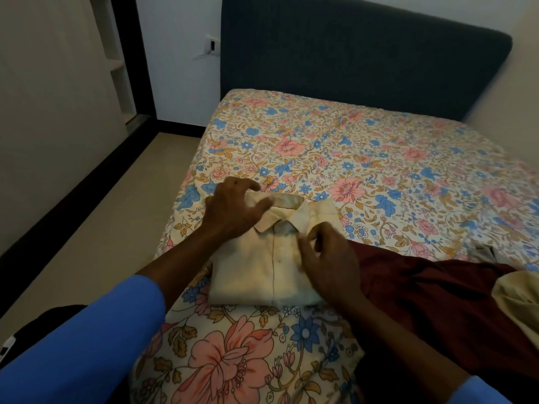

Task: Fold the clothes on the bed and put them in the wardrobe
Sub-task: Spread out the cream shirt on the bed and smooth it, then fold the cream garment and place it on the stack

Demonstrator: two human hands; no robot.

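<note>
Head view: a folded cream shirt (262, 266) lies buttoned side up on the bed (350, 158), lower centre of the frame, its collar (280, 212) pointing toward the dark headboard (364, 59) at the top. The left grip (233, 208) lies over the shirt's upper left corner. Its fingers (248, 186) curl over the far edge and its thumb rests along the collar, so it has hold of that corner. The right grip (326, 258) sits on the shirt's right side just below the collar, with its fingers (313, 236) bent inward and pinching a small fold of the cream cloth. Both forearms enter from the bottom of the frame, and a blue sleeve (87, 345) fills the lower left corner. A dark red garment (437, 295) lies unfolded at the lower right, touching the shirt's right edge beneath the right grip. A second cream cloth (516, 295) lies on the red garment at the right edge of the frame. The bed carries a floral sheet in pink, blue and tan. Pale floor (102, 228) shows at the left.
</note>
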